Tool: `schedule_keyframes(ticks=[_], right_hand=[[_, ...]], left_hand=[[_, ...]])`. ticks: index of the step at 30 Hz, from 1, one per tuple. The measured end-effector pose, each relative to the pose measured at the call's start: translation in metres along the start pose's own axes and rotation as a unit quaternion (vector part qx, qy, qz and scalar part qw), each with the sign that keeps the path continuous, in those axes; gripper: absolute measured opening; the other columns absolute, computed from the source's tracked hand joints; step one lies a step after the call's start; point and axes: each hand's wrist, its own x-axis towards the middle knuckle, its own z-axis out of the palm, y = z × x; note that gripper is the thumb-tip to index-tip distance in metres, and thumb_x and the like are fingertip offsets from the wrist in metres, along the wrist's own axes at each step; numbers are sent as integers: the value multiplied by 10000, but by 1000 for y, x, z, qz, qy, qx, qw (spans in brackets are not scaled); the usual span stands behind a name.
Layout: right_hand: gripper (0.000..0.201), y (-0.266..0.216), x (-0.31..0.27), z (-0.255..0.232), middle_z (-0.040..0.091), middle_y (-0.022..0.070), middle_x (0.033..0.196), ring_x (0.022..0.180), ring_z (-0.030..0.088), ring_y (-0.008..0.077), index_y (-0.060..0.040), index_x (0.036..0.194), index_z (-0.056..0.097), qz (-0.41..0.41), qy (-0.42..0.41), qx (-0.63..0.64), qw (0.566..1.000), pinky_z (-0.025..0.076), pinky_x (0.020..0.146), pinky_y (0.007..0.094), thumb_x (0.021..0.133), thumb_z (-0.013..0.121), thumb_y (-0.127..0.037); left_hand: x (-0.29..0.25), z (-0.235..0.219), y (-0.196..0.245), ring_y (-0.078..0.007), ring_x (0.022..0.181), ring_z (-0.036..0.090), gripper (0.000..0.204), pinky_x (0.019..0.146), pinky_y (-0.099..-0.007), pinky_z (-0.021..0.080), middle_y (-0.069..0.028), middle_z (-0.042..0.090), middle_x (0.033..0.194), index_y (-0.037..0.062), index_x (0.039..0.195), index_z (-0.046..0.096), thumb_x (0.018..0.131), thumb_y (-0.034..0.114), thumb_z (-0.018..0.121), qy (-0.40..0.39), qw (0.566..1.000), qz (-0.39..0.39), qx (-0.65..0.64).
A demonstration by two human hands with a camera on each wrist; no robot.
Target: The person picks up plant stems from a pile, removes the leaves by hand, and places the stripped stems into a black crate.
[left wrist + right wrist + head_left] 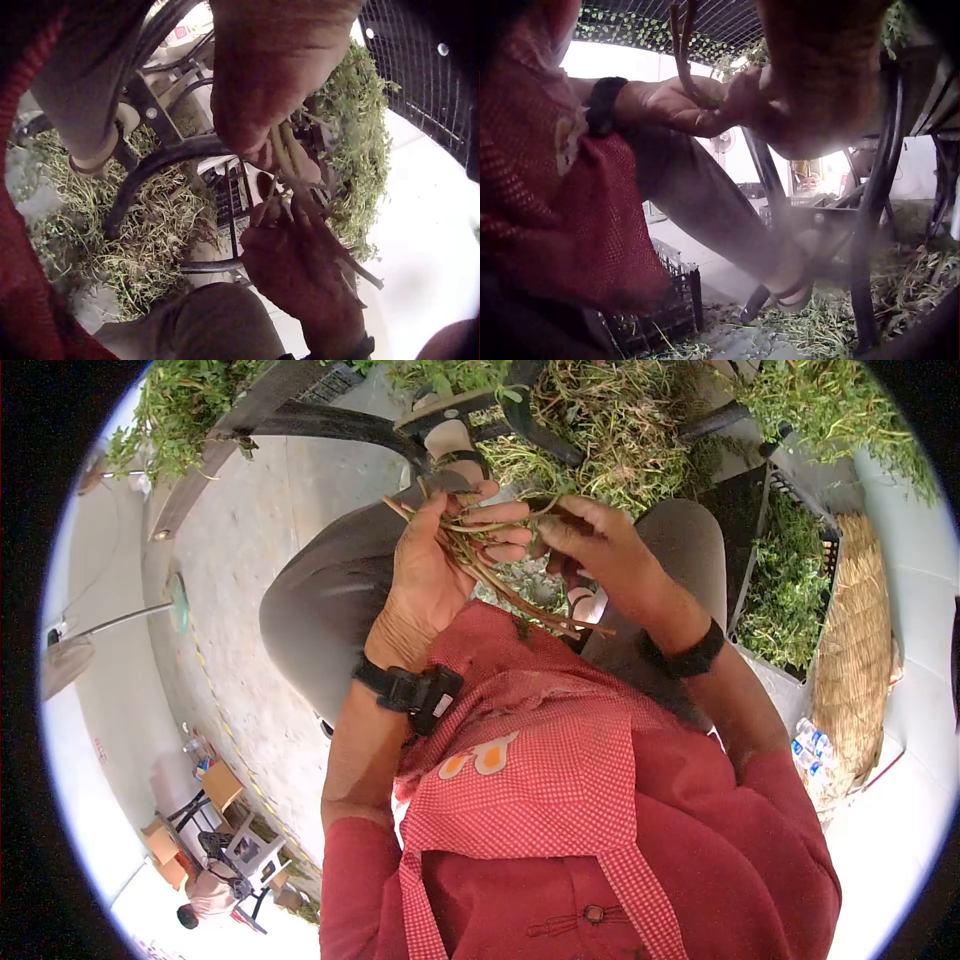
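Green-brown stems [492,577], held in left hand [428,565], long axis aslant its fingers; right hand [607,547] just beside fingertips, grip unclear

Place: a plain workroom for handling greens [620,450], seemingly a produce workshop
Greens: heaped on the bare floor [270,560]
Crate [831,555]: black plastic, filled with more greens
Far side: another person [212,895] near cardboard boxes [222,785]
Apron [540,790]: red checks, on the person working

One left hand [418,572], one right hand [612,555], two black wrist straps [700,650], one checked apron [530,785], one straw roll [855,630]. Stems [492,575]? Several, too tangled to count exactly.
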Motion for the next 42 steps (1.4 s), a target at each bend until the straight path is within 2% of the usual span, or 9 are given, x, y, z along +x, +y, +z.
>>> schedule_keyframes(ticks=[3, 6, 10, 13, 18, 25, 31, 32, 42], right_hand=[[241, 5, 6, -4, 622, 43, 688, 526, 563, 91, 7, 884, 630, -25, 31, -46, 998, 422, 414, 220, 864, 593, -231], [260, -3, 5, 0, 590, 28, 600, 477, 527, 72, -2, 808, 660, -31, -6, -74, 997, 419, 437, 213, 865, 585, -245], [264, -6, 10, -4, 567, 15, 588, 476, 504, 69, -2, 825, 663, -51, -15, -98, 994, 403, 443, 218, 862, 590, -253], [251, -9, 13, -12, 547, -19, 622, 525, 493, 44, -23, 848, 640, -23, -34, -35, 999, 382, 465, 187, 883, 582, -264], [235, -7, 24, -20, 557, -25, 647, 537, 491, 44, -48, 901, 657, 16, 65, 40, 997, 371, 483, 183, 874, 591, -272], [219, -4, 46, -2, 559, -22, 687, 554, 491, 50, -13, 936, 634, 56, 102, 101, 988, 382, 489, 187, 875, 594, -220], [248, -3, 37, -26, 545, -28, 689, 559, 483, 49, -8, 999, 609, 31, 100, 69, 992, 390, 498, 194, 880, 593, -225], [233, -8, 31, -30, 547, -26, 701, 564, 485, 50, -16, 995, 604, 74, 139, 115, 981, 396, 506, 194, 883, 587, -219], [168, 3, 8, -79, 559, 6, 717, 565, 502, 81, -40, 986, 614, 39, 219, 185, 957, 401, 495, 205, 875, 577, -161]], left_hand=[[-1, -4, 0, -321, 768, 634, 477, 696, -368, 549, -266, 600, 991, -42, 1131, 447, 976, 347, 217, -14, 1000, -8, -5], [-6, 8, 5, -206, 581, 549, 449, 534, -298, 429, -120, 630, 772, 7, 1065, 532, 974, 345, 252, 98, 990, 49, 88], [-11, 16, 13, -170, 538, 512, 418, 499, -283, 426, -82, 601, 699, 5, 1063, 538, 968, 311, 269, 118, 984, 85, 101], [-15, -14, 37, -190, 551, 519, 446, 500, -286, 426, -116, 626, 722, -14, 1063, 513, 964, 342, 264, 38, 986, 156, -36], [-25, -15, 34, -167, 565, 469, 407, 534, -282, 402, -77, 617, 705, 10, 1047, 523, 967, 315, 265, 145, 971, 189, 30], [-36, -18, 47, -158, 574, 457, 385, 521, -272, 363, -70, 614, 695, 19, 1007, 545, 966, 302, 287, 137, 967, 213, -1], [-29, -10, 44, -159, 566, 452, 392, 517, -268, 353, -70, 609, 682, 18, 977, 561, 966, 306, 295, 96, 977, 188, -27], [-28, -12, 44, -160, 560, 450, 393, 516, -269, 354, -71, 606, 676, 19, 973, 562, 966, 311, 299, 99, 976, 193, -24], [-37, -2, 53, -129, 519, 403, 402, 476, -243, 345, -58, 548, 649, -7, 996, 546, 973, 324, 320, 163, 956, 242, 28]])
